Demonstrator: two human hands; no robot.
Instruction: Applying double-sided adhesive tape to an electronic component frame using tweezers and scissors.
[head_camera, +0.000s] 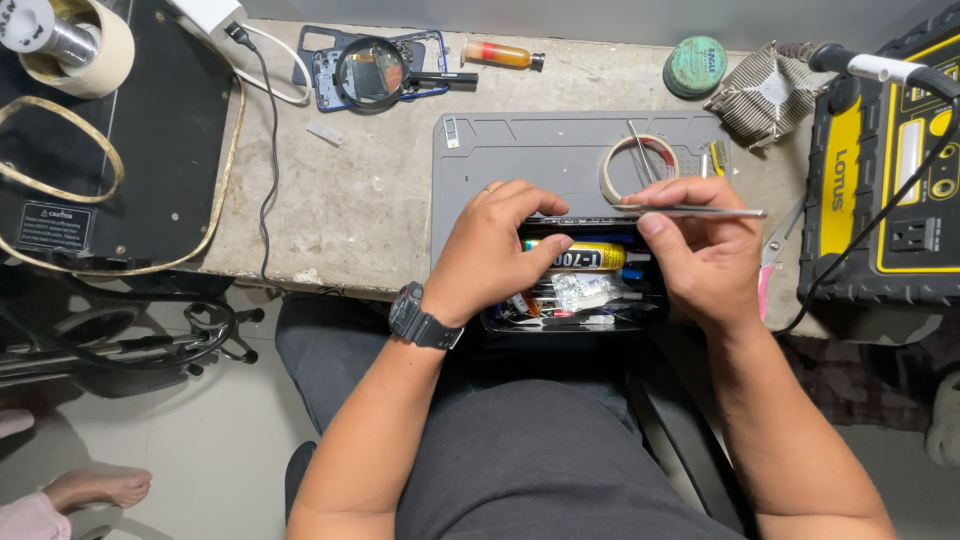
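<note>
Grey work mat (520, 150) lies beyond both hands. Left hand (495, 255), fingers curled, presses on thin dark device (580, 220) held edge-up over open tool tray (600, 322). Right hand (700, 255) pinched shut on metal tweezers (700, 211), tip at device's upper edge. Device not yet opened; work judged early.

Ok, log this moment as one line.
left hand: on thin dark device edge | right hand: holds tweezers | below: open tool tray, glue tube | surface: grey mat
</note>
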